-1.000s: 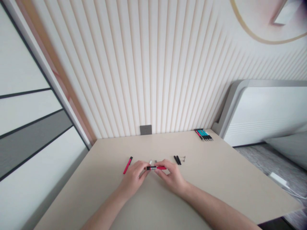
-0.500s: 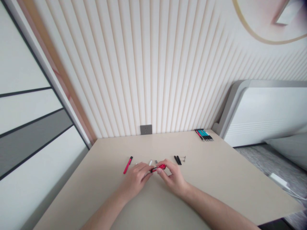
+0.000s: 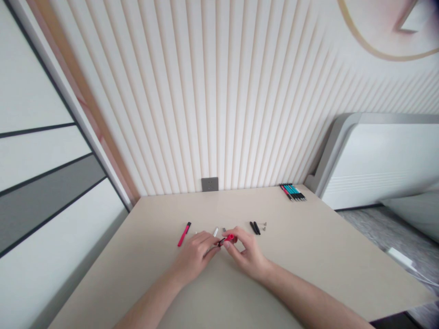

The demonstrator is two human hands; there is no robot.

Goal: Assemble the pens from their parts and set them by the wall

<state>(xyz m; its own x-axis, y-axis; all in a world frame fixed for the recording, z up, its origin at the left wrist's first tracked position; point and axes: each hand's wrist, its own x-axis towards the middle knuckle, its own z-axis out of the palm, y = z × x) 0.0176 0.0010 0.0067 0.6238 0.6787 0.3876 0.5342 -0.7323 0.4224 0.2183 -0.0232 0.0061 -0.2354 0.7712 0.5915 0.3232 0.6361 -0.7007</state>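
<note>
My right hand (image 3: 247, 258) pinches a short red-and-black pen piece (image 3: 227, 239) between its fingertips. My left hand (image 3: 195, 258) sits just left of it, fingertips at the black end, and I cannot tell whether they grip it. A red pen barrel (image 3: 184, 234) lies on the tabletop left of my left hand. Beyond my hands are a small white piece (image 3: 216, 232) and a small grey piece (image 3: 224, 230). To the right lie black pen barrels (image 3: 254, 228) and small metal parts (image 3: 263, 225).
A row of several assembled pens (image 3: 292, 192) lies at the far corner of the beige table (image 3: 308, 246). A wall socket plate (image 3: 210, 184) sits behind the table. A white cable (image 3: 399, 257) lies on the floor at right.
The red-and-black piece looked longer and level a second ago. Now it looks shorter and tilted, with less of it showing between my hands. The view has shifted slightly.
</note>
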